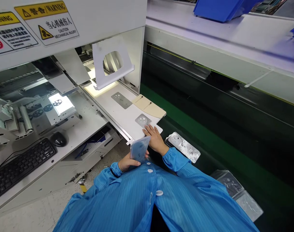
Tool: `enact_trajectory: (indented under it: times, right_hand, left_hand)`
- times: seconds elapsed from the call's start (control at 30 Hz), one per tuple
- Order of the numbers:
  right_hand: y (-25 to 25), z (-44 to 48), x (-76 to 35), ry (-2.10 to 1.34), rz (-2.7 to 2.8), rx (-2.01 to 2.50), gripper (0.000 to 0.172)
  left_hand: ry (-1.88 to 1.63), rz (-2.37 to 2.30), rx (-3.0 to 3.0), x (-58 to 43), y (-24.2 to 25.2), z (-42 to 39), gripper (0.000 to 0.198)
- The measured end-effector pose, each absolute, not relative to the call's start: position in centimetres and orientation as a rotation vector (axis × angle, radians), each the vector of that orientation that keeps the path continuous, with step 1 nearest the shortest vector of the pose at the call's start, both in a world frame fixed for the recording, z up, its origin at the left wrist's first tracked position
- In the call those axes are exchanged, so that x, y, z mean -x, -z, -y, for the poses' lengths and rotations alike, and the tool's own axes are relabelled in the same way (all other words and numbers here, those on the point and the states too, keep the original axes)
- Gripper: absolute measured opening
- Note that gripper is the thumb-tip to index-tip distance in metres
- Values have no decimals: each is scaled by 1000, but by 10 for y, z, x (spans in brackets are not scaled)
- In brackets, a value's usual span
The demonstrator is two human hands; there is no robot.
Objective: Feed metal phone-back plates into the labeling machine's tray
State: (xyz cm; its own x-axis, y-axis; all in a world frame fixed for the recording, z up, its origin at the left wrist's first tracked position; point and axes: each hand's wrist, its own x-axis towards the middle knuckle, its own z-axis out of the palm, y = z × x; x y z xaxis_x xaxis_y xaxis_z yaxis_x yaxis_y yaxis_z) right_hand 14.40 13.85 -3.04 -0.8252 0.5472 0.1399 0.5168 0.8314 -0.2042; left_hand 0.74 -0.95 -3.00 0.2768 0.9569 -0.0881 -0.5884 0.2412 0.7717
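Observation:
My left hand [129,162] is closed around a bluish, translucent phone-sized sheet or stack of sheets [140,149], held tilted upright in front of my body. The fingers of my right hand [156,139] are stretched out over the near end of a grey phone back panel [142,120], which lies on the white sliding plate [122,116] of a machine. Whether those fingertips press on the panel or the plate, I cannot tell. Farther up the plate lies a second grey phone back panel [121,100]. Beside my right wrist is a pile of shiny patterned phone panels [184,146].
A beige pad [150,106] sits at the plate's right edge. To the left are a keyboard [21,164], a mouse [58,139] and a lit machine stage [62,103]. A dark green conveyor belt [176,112] runs at right, with plastic bags [246,203] near my sleeve.

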Motion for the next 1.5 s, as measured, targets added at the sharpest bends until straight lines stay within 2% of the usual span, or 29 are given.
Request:
enact_trajectory:
  times: [0.27, 0.7, 0.9, 1.37, 1.5]
  right_hand:
    - [23, -137, -142, -262, 2871, 837, 44]
    - [26, -145, -133, -334, 2876, 833, 55]
    - [26, -148, -129, -361, 2861, 836, 57]
    - [27, -148, -122, -370, 2863, 911, 63]
    - [27, -147, -120, -386, 2844, 922, 63]
  left_hand:
    - [-1157, -667, -723, -10, 25, 10, 54]
    - [-1153, -685, -692, -12, 18, 14, 65]
    - [-1153, -669, -703, -13, 19, 14, 61]
    - [-1161, -666, -660, -12, 25, 18, 77]
    - [-1160, -662, -654, -12, 25, 19, 76]
